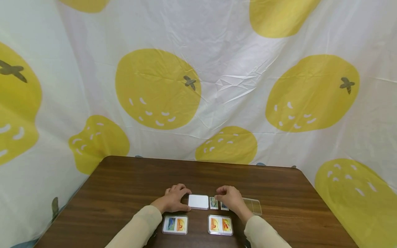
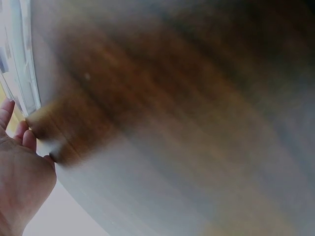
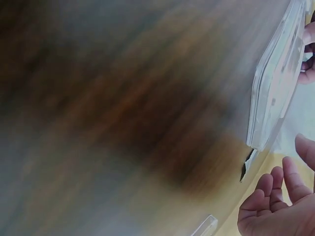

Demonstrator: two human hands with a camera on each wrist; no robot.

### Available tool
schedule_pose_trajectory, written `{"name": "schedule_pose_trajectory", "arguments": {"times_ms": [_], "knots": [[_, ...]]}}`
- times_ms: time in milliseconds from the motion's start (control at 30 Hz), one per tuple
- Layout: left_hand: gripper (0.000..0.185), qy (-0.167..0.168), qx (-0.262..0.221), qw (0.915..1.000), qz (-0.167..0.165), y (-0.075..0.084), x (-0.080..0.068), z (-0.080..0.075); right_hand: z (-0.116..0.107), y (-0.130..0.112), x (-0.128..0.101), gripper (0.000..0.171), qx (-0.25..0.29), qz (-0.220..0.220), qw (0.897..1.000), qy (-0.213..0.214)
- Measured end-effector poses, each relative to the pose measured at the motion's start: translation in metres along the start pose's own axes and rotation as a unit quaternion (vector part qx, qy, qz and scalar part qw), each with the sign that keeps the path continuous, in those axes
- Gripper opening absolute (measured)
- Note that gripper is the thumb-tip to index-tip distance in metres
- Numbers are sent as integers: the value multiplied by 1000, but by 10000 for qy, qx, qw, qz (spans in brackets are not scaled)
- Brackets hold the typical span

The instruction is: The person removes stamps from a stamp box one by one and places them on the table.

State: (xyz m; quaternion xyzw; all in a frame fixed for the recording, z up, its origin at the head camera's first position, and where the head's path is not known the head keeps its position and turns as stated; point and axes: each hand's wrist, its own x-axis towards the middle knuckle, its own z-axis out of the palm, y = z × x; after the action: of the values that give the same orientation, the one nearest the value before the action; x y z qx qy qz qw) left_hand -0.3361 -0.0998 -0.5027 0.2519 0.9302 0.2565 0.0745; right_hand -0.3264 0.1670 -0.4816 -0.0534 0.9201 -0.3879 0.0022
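- Hands low in the head view: our left hand (image 1: 174, 199) curls its fingers around the white case (image 1: 198, 202), at the lower centre of the brown surface (image 1: 124, 186).
- Our right hand (image 1: 231, 199) rests with fingers bent over two small cards (image 1: 214, 203); whether it pinches one, we cannot tell.
- Two cases with colourful cards (image 1: 175, 224) lie nearer us.
- One clear lid (image 1: 253, 205) sits right of that hand.

Dark wooden table (image 1: 124, 186), white backdrop sheet (image 1: 229, 41) printed with yellow fruit, soft even light
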Motion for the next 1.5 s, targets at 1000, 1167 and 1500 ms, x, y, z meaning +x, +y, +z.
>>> {"name": "schedule_pose_trajectory", "arguments": {"times_ms": [1000,1167,1500], "knots": [[51,41,-24,10000,59,2,-2,-3,-60,41,-19,39,712,-603,9937,-616],[51,46,-55,10000,47,0,-1,-2,-82,58,-22,42,409,-581,9959,-553],[50,58,-49,10000,55,1,-1,-2,-110,97,-28,48,74,-384,9969,-681]]}}
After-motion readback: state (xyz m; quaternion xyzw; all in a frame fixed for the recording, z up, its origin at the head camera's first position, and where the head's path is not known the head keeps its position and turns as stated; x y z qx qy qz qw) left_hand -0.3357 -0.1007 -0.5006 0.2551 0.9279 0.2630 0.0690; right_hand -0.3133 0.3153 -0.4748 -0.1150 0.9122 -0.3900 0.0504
